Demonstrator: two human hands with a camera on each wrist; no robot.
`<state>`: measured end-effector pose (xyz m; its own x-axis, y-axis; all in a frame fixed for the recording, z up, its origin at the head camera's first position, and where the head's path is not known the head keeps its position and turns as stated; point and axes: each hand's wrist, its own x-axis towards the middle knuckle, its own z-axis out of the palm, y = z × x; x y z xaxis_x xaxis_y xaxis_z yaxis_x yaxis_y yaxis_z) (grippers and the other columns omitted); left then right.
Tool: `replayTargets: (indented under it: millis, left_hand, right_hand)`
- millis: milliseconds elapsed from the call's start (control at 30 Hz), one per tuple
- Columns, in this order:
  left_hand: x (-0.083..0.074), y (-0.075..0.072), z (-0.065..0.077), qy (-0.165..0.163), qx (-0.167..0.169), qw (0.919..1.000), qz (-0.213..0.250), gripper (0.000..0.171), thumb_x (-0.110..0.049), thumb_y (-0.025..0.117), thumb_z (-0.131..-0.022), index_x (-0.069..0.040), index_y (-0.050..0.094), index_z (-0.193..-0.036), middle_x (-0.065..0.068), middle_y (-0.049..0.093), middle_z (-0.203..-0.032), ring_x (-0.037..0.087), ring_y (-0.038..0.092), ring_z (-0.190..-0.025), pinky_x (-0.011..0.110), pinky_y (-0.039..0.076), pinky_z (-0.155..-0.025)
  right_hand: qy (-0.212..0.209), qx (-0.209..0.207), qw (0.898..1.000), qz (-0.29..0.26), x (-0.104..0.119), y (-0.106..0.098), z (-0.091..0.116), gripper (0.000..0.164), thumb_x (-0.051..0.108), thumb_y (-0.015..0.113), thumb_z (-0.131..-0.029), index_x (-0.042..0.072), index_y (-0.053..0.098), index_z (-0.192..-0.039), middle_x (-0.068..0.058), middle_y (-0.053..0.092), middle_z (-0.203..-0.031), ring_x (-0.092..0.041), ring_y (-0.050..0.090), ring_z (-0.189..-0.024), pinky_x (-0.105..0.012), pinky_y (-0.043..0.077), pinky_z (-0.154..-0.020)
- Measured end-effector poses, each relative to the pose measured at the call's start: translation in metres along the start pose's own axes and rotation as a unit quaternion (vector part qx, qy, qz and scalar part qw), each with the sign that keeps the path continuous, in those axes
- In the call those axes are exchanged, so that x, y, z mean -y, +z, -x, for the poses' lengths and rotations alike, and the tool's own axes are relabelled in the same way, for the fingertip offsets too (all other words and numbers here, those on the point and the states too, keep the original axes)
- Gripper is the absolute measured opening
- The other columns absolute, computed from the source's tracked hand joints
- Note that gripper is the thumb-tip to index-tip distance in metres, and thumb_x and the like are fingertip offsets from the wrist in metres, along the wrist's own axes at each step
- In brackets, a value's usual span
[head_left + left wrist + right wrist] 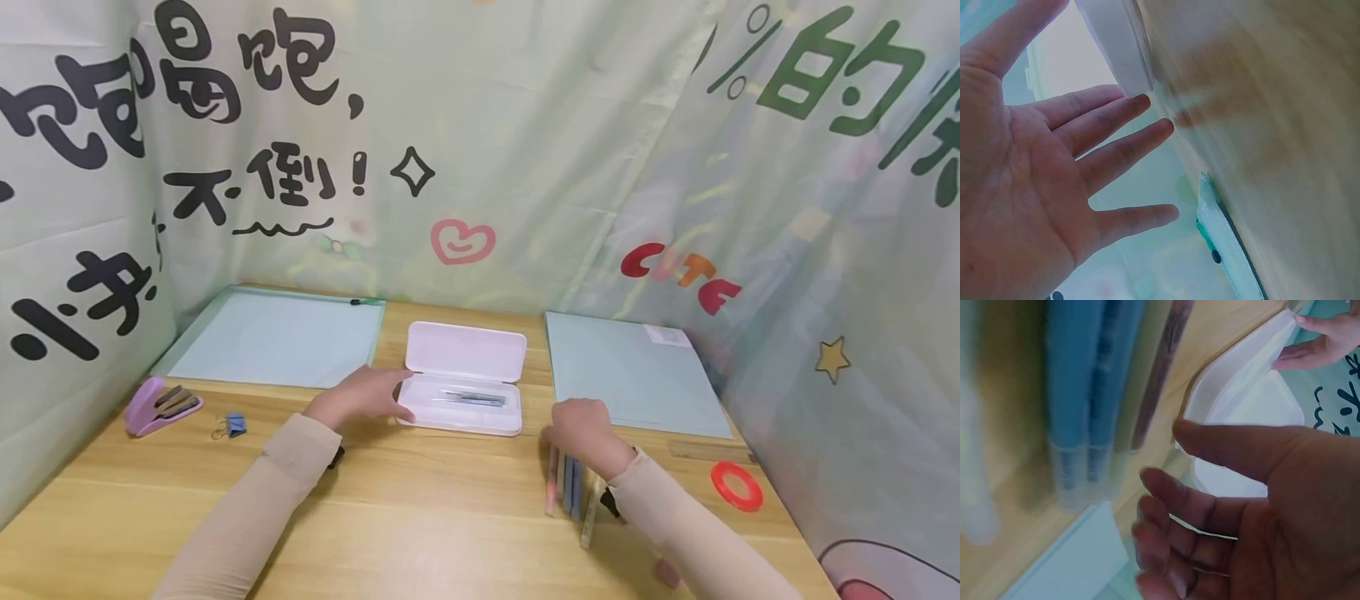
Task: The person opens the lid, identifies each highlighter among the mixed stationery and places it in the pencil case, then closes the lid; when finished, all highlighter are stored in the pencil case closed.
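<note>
A white pencil case (420, 410) lies with its lid raised, a few slim pens (476, 398) inside. At its left end is my left hand (365, 392), thumb by the front corner and fingers towards the back. The left wrist view shows this hand (1041, 156) with spread, mostly straight fingers, some fingertips right at the case edge. My right hand (585, 432) is over the far ends of several pens (572, 487) lying side by side. In the right wrist view this hand (1260, 494) has loosely bent fingers with nothing between them, beside blue capped pens (1075, 425).
Pale blue folders lie at the back left (285, 337) and back right (637, 375). On the left are an open purple stapler-shaped case (150, 408) and a blue binder clip (235, 423). A red ring (737, 486) and a ruler (708, 451) lie at right. Printed cloth (510, 150) surrounds the table.
</note>
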<state>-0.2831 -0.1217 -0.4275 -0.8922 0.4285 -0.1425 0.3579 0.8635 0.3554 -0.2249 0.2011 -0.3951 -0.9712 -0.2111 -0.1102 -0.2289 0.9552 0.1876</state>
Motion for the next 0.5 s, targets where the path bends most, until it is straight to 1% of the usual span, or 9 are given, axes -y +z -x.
replayTargets:
  millis: [133, 233, 300, 367, 433, 500]
  left_hand:
    - [0.001, 0.000, 0.002, -0.001, 0.001, 1.0000, -0.010, 0.088, -0.063, 0.062, -0.061, -0.015, 0.038, -0.132, 0.002, 0.042, -0.130, 0.022, 0.036, -0.119, 0.054, 0.007, -0.099]
    - [0.001, 0.000, 0.002, 0.006, 0.004, 0.9997, -0.023, 0.089, -0.064, 0.060, -0.063, -0.015, 0.036, -0.133, 0.002, 0.040, -0.132, 0.021, 0.034, -0.121, 0.055, 0.005, -0.098]
    - [0.000, -0.001, 0.002, 0.017, 0.004, 0.9994, -0.031, 0.089, -0.064, 0.058, -0.064, -0.014, 0.035, -0.134, 0.005, 0.037, -0.133, 0.023, 0.030, -0.123, 0.057, 0.002, -0.097]
    - [-0.001, -0.002, 0.003, 0.027, 0.002, 0.9987, -0.044, 0.090, -0.065, 0.056, -0.065, -0.012, 0.033, -0.135, 0.008, 0.032, -0.136, 0.025, 0.025, -0.125, 0.058, -0.002, -0.096]
    - [-0.002, -0.003, 0.004, 0.038, 0.000, 0.9979, -0.052, 0.091, -0.065, 0.055, -0.065, -0.010, 0.033, -0.135, 0.012, 0.027, -0.137, 0.027, 0.019, -0.127, 0.059, -0.007, -0.094]
    - [-0.002, -0.003, 0.005, 0.043, -0.001, 0.9971, -0.062, 0.092, -0.065, 0.054, -0.066, -0.009, 0.032, -0.135, 0.012, 0.024, -0.139, 0.027, 0.015, -0.128, 0.059, -0.011, -0.093]
  right_hand:
    - [-0.011, 0.017, 1.000, -0.013, 0.000, 0.004, 0.011, 0.041, 0.038, 0.056, -0.079, 0.016, 0.041, -0.048, 0.003, 0.036, -0.046, -0.012, 0.032, -0.043, -0.028, 0.029, -0.038]
    - [-0.004, 0.026, 0.999, -0.027, 0.002, 0.006, 0.014, 0.041, 0.040, 0.056, -0.079, 0.017, 0.043, -0.048, 0.003, 0.038, -0.047, -0.012, 0.036, -0.043, -0.028, 0.030, -0.039]
    - [0.007, 0.030, 0.999, -0.030, 0.004, 0.007, 0.015, 0.041, 0.042, 0.056, -0.078, 0.017, 0.043, -0.048, 0.003, 0.039, -0.047, -0.013, 0.037, -0.043, -0.028, 0.031, -0.040]
    - [0.010, 0.028, 0.999, -0.034, 0.006, 0.007, 0.015, 0.040, 0.043, 0.057, -0.077, 0.017, 0.044, -0.049, 0.003, 0.041, -0.048, -0.013, 0.038, -0.045, -0.028, 0.032, -0.041]
    - [0.005, 0.024, 0.999, -0.038, 0.007, 0.008, 0.015, 0.039, 0.043, 0.058, -0.076, 0.017, 0.045, -0.050, 0.004, 0.041, -0.049, -0.012, 0.039, -0.045, -0.029, 0.033, -0.041]
    - [-0.007, 0.018, 0.999, -0.042, 0.008, 0.009, 0.016, 0.040, 0.042, 0.059, -0.077, 0.018, 0.045, -0.048, 0.004, 0.041, -0.047, -0.012, 0.039, -0.044, -0.028, 0.034, -0.041]
